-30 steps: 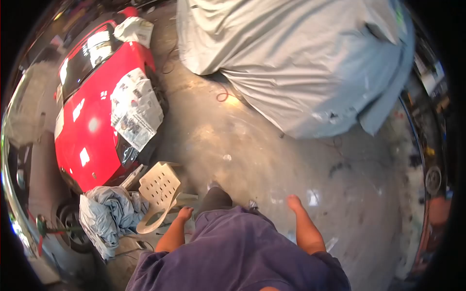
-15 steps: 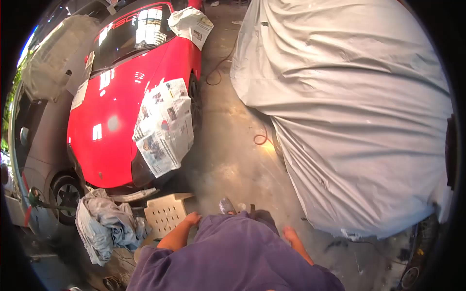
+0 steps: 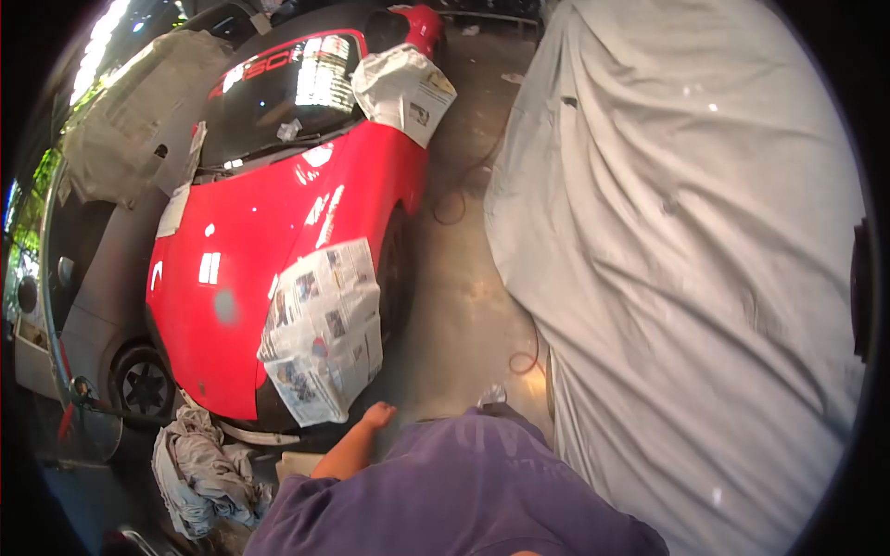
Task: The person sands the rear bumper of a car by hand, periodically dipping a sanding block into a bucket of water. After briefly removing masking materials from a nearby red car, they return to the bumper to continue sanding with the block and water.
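Just ahead and to the left of the left hand (image 3: 378, 414) lies a sheet of newspaper (image 3: 324, 334), draped over the near corner of a red car (image 3: 209, 306). The paper is creased, printed with columns and small pictures. Beyond it, the glossy hood carries bright reflections and a dull grey patch, and farther from the hand a second paper (image 3: 403, 93) hangs over the car's side.

The left forearm reaches forward from a purple shirt (image 3: 445, 491), angled slightly inward, the hand near the newspaper. Whether its fingers are curled together or apart is too small to tell.

The right hand is out of view, so its grip cannot be told. Behind and left of the left hand sits a crumpled cloth (image 3: 209, 473); beside that, a beige piece (image 3: 297, 465) is mostly hidden by the arm and shirt. Off to the hand's right, a grey cover (image 3: 667, 278) runs out of view.
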Demonstrator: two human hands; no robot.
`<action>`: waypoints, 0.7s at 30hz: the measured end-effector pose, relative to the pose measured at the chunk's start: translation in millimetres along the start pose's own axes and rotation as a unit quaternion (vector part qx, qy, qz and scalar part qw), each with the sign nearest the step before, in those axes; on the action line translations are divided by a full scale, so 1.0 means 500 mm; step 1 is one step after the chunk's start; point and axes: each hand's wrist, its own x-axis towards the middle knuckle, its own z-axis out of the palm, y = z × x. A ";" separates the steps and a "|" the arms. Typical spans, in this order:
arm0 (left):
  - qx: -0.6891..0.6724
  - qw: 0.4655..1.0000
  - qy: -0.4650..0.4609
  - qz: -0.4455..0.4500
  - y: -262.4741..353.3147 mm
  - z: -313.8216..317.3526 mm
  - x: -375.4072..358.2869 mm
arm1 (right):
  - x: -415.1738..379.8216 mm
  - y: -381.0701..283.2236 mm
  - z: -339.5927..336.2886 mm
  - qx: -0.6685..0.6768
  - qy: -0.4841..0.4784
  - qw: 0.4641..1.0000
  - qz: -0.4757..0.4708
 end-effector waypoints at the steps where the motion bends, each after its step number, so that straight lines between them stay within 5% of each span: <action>1: -0.004 0.999 -0.025 -0.026 0.017 -0.016 0.022 | 0.052 -0.021 -0.089 -0.007 0.016 1.000 -0.014; 3: -0.021 0.998 0.061 -0.007 0.041 -0.018 0.058 | 0.158 -0.084 -0.294 -0.024 0.063 0.997 -0.043; 7: -0.072 0.994 0.035 -0.070 0.121 -0.067 0.142 | 0.412 -0.249 -0.731 -0.096 0.172 0.973 -0.117; 12: 0.018 0.999 -0.002 -0.032 0.172 -0.125 0.358 | 0.494 -0.537 -1.185 0.182 0.302 0.920 -0.172; 16: 0.015 1.000 0.008 -0.010 0.267 -0.277 0.529 | 0.610 -0.596 -1.261 0.290 0.321 0.884 -0.175; 19: 0.020 0.995 0.050 0.085 0.474 -0.479 0.566 | 0.755 -0.486 -1.173 0.227 0.227 0.941 -0.111; 20: 0.135 0.972 0.043 0.187 0.490 -0.517 0.650 | 0.757 -0.443 -1.130 0.004 0.255 0.949 -0.187; 21: 0.020 0.991 0.065 0.115 0.521 -0.544 0.718 | 0.782 -0.381 -1.084 -0.255 0.213 0.902 -0.277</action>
